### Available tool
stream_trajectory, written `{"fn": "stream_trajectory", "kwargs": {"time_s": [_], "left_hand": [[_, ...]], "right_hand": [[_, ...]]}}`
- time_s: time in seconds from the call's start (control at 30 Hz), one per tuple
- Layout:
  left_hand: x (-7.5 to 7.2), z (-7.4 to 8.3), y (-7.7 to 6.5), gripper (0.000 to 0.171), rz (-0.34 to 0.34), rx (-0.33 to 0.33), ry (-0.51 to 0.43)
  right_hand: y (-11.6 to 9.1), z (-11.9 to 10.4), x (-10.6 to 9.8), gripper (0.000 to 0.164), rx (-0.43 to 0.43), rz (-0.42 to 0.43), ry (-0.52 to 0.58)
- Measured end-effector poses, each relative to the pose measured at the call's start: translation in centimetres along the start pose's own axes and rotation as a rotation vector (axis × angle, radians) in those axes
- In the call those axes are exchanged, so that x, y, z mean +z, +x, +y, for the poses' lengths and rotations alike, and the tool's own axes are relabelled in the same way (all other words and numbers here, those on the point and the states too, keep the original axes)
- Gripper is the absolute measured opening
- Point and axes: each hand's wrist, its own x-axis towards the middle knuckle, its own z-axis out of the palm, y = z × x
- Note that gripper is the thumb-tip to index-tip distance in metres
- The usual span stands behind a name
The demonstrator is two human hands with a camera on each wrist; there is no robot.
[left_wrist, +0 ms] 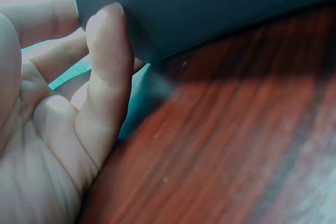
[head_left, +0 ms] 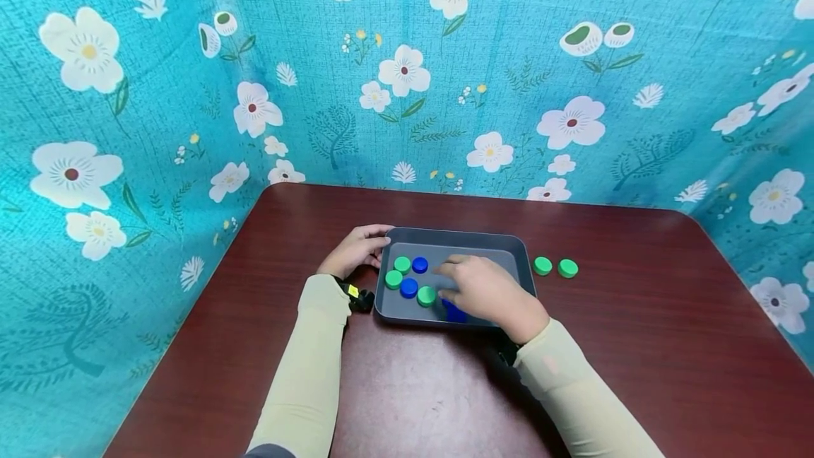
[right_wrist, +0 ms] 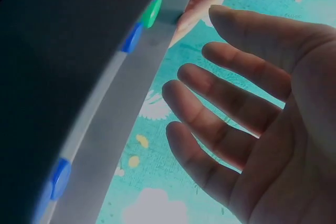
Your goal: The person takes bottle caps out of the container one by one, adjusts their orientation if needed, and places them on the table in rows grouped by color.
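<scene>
A dark grey rectangular tray lies on the table with several green and blue bottle caps inside. Toward its left side are a green cap and a blue cap, among others. My left hand holds the tray's far left corner, thumb against the outer wall. Over the tray's right half hovers my right hand, its fingers spread and loosely bent, holding nothing. Blue caps sit partly hidden beneath it; the right wrist view shows two blue caps side by side.
Two green caps lie on the dark red wooden table, right of the tray. A turquoise flowered cloth hangs behind the table and along its sides.
</scene>
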Motion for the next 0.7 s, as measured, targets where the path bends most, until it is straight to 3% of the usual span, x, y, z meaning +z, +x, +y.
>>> {"fn": "stream_trajectory", "kwargs": {"time_s": [0.4,0.7], "left_hand": [[-0.2,0.3,0.0,0.037,-0.012,0.006,-0.004],[-0.1,0.2,-0.2,0.037,-0.008,-0.009,0.009]], "right_hand": [[1.3,-2.3,0.3,0.043,-0.029,-0.081,-0.031],[1.4,-2.2,1.8,0.037,-0.104,-0.114,-0.036]]}}
